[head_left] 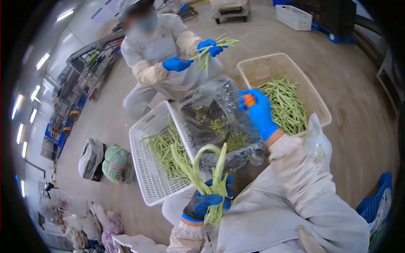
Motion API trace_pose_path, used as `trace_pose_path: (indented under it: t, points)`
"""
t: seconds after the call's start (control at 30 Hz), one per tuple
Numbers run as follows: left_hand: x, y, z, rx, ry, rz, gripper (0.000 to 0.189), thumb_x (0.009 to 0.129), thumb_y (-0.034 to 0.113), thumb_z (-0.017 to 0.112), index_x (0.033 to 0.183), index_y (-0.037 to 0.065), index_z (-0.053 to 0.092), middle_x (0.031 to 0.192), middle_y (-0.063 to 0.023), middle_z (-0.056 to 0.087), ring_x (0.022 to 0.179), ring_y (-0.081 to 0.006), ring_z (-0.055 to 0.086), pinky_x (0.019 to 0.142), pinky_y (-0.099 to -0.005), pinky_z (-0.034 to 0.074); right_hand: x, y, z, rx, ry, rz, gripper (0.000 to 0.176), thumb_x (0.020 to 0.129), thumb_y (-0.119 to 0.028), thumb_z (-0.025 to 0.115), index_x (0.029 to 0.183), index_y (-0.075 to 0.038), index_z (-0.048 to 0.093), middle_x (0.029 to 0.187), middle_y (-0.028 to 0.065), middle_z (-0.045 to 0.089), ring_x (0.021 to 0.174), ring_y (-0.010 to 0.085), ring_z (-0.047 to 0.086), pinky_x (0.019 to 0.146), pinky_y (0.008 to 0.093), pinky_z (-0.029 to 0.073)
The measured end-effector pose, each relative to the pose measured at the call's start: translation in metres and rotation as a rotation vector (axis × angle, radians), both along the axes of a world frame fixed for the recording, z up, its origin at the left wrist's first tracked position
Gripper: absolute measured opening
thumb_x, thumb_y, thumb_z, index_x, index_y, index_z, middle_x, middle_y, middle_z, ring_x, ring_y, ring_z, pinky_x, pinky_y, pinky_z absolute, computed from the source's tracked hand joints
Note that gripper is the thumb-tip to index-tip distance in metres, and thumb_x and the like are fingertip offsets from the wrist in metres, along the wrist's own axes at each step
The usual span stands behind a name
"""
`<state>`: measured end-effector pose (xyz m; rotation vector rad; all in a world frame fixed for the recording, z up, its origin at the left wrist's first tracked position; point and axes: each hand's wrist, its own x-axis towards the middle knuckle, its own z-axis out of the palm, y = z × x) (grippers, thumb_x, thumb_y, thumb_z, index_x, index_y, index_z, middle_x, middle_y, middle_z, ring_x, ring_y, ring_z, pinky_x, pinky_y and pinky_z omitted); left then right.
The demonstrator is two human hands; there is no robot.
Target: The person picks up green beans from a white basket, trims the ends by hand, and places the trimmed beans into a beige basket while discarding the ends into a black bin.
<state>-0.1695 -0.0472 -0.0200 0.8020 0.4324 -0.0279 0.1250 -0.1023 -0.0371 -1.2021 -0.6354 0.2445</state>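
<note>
My left hand, in a blue glove, is closed around a bunch of long green beans that stick up from its fingers. My right hand, also blue-gloved, grips an orange-handled tool; its working end is hidden. Below and left of that hand, a crate lined with clear plastic contains bits of bean ends. A white crate with loose beans stands beside my left hand. Behind my right hand, a cream crate holds a pile of beans.
Opposite me a person in white holds beans and an orange-handled tool. A green net bag and a white plastic bag lie to the left. A blue crate is at right.
</note>
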Motion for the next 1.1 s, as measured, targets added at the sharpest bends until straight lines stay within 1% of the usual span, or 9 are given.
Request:
trace_pose_path:
  t: [0.1, 0.17, 0.23, 0.47, 0.7, 0.9, 0.97, 1.03, 1.1]
  points:
    - [0.001, 0.009, 0.005, 0.159, 0.094, -0.047, 0.068, 0.066, 0.011, 0.075, 0.126, -0.003, 0.046, 0.091, -0.0125, 0.061, 0.071, -0.0228, 0.063, 0.062, -0.0326, 0.052, 0.015, -0.005, 0.009, -0.231, -0.248, 0.0, 0.026, 0.089, -0.007, 0.054, 0.115, -0.005, 0.058, 0.099, 0.0117, 0.062, 0.088, 0.0195, 0.061, 0.079, 0.0334, 0.049]
    - [0.0, 0.02, -0.009, 0.261, 0.081, -0.093, 0.058, 0.072, 0.008, 0.072, 0.123, -0.003, 0.048, 0.096, -0.0127, 0.062, 0.075, -0.0211, 0.063, 0.065, -0.0323, 0.052, -0.006, -0.007, 0.025, -0.346, -0.972, -0.006, 0.04, 0.088, -0.004, 0.053, 0.127, -0.007, 0.05, 0.118, 0.0177, 0.054, 0.108, 0.0291, 0.054, 0.092, 0.0381, 0.044]
    - [-0.001, 0.026, -0.016, 0.525, 0.155, -0.179, 0.046, 0.076, 0.004, 0.068, 0.118, -0.004, 0.051, 0.099, -0.0138, 0.062, 0.076, -0.0193, 0.063, 0.067, -0.0314, 0.052, -0.029, -0.015, 0.049, -0.275, -0.817, 0.393, 0.049, 0.088, -0.002, 0.05, 0.135, -0.01, 0.042, 0.129, 0.0185, 0.047, 0.12, 0.034, 0.044, 0.099, 0.0399, 0.038]
    - [-0.004, 0.033, -0.018, 0.848, 0.181, -0.311, 0.037, 0.077, 0.004, 0.068, 0.111, -0.003, 0.056, 0.082, -0.0085, 0.065, 0.07, -0.014, 0.061, 0.065, -0.0276, 0.051, -0.046, -0.024, 0.066, -0.401, -0.893, 0.711, 0.049, 0.078, 0.0, 0.054, 0.125, -0.014, 0.052, 0.097, 0.0109, 0.057, 0.082, 0.0284, 0.058, 0.07, 0.0371, 0.048]
    - [-0.011, 0.04, -0.026, 0.964, 0.155, -0.363, 0.045, 0.076, 0.003, 0.069, 0.118, 0.0, 0.053, 0.08, -0.0055, 0.062, 0.068, -0.0117, 0.058, 0.063, -0.0278, 0.05, -0.042, -0.037, 0.066, -0.439, -0.946, 0.836, 0.029, 0.08, -0.005, 0.054, 0.109, -0.008, 0.057, 0.082, 0.0098, 0.056, 0.077, 0.0283, 0.058, 0.066, 0.0384, 0.048]
    - [-0.012, 0.043, -0.023, 0.747, 0.189, -0.362, 0.034, 0.076, 0.005, 0.069, 0.108, -0.002, 0.056, 0.084, -0.008, 0.063, 0.071, -0.0145, 0.061, 0.065, -0.0288, 0.051, -0.047, -0.039, 0.05, -0.553, -1.408, 0.437, 0.02, 0.073, -0.008, 0.059, 0.092, -0.006, 0.057, 0.08, 0.0123, 0.055, 0.08, 0.0327, 0.059, 0.066, 0.04, 0.05]
    - [-0.01, 0.041, -0.022, 0.617, 0.131, -0.277, 0.033, 0.076, 0.006, 0.069, 0.105, -0.002, 0.057, 0.084, -0.0093, 0.063, 0.072, -0.015, 0.061, 0.066, -0.0294, 0.051, -0.048, -0.035, 0.037, -0.456, -1.291, 0.397, 0.017, 0.078, -0.008, 0.058, 0.094, -0.004, 0.058, 0.077, 0.012, 0.057, 0.074, 0.0284, 0.059, 0.064, 0.0375, 0.049]
    - [-0.008, 0.042, -0.023, 0.607, 0.141, -0.289, 0.039, 0.076, 0.007, 0.07, 0.112, -0.003, 0.055, 0.088, -0.01, 0.063, 0.073, -0.0156, 0.061, 0.066, -0.0298, 0.051, -0.056, -0.034, 0.031, -0.408, -0.473, 0.393, 0.015, 0.084, -0.009, 0.056, 0.097, -0.003, 0.06, 0.076, 0.0113, 0.059, 0.07, 0.023, 0.058, 0.064, 0.0349, 0.048]
    - [-0.007, 0.036, -0.02, 0.471, 0.159, -0.172, 0.051, 0.075, 0.007, 0.07, 0.121, -0.002, 0.051, 0.093, -0.0107, 0.062, 0.075, -0.0179, 0.062, 0.067, -0.0311, 0.052, -0.031, -0.029, 0.028, -0.33, -0.423, 0.176, 0.017, 0.086, -0.009, 0.056, 0.101, -0.003, 0.06, 0.078, 0.013, 0.06, 0.07, 0.0218, 0.057, 0.066, 0.0336, 0.047]
